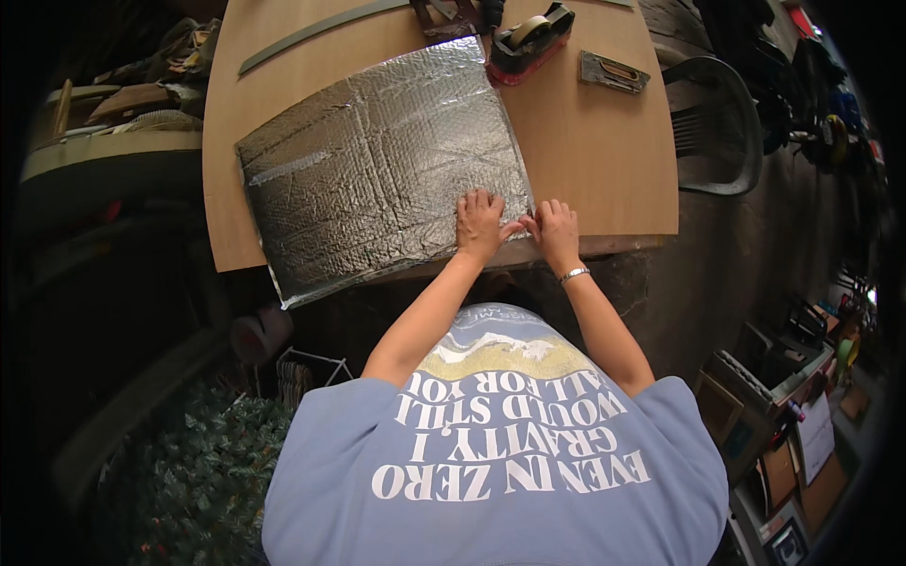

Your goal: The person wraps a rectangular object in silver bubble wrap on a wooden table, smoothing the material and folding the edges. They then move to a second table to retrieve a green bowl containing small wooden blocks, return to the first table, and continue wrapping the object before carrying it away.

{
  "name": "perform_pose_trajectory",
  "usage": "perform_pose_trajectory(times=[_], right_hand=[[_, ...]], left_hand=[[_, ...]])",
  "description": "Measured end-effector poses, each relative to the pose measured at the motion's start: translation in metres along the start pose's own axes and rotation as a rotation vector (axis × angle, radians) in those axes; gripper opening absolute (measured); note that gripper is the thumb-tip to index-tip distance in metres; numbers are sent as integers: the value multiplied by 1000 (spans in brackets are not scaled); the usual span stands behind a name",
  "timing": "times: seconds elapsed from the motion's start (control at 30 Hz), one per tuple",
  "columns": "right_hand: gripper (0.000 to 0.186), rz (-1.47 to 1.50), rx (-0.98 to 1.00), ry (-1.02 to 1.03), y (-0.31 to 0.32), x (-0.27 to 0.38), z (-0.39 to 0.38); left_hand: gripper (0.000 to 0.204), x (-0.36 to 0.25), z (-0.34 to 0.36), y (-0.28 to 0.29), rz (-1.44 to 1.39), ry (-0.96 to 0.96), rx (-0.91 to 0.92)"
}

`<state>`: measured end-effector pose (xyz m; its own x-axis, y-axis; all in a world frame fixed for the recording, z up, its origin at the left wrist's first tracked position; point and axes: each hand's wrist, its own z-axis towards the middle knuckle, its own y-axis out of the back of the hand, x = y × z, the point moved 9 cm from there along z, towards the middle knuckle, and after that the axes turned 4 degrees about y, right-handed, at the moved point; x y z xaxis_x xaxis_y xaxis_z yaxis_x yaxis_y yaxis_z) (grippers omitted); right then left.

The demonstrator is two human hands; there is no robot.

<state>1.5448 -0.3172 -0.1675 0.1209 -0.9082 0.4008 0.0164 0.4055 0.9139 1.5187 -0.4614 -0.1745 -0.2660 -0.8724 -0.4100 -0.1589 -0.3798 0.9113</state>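
Resting on the shiny silver bubbly foil sheet (377, 160), the left hand (481, 224) has bent fingers (469, 202) a bit apart, gripping nothing. The right hand (557, 231) curls by the sheet's near right corner; I cannot tell if it pinches. The sheet pokes past the light-brown wooden worktop's (604, 156) front edge.

One foil sheet (377, 170); one tape dispenser (537, 43)

Blue-grey short-sleeved T-shirt (500, 514); across its front, white block lettering (524, 479), yellow-white print (498, 353). Beyond its right sleeve (675, 424): silver wristband (574, 274).
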Motion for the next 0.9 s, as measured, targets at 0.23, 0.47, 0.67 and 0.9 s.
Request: perform_pose_trajectory(times=[0.23,0.47,0.67,0.9], right_hand=[[38,-10,26,33,0,2,3],[36,-22,45,61,-4,4,3],[30,-10,67,1,-2,10,1],[32,101,59,295,-19,166,7]], left_hand=[[46,83,-70,32,31,10,-196],[39,216,-148,89,307,285,-250],[37,236,-164,88,231,340,-252],[42,230,-193,114,71,181,-210]])
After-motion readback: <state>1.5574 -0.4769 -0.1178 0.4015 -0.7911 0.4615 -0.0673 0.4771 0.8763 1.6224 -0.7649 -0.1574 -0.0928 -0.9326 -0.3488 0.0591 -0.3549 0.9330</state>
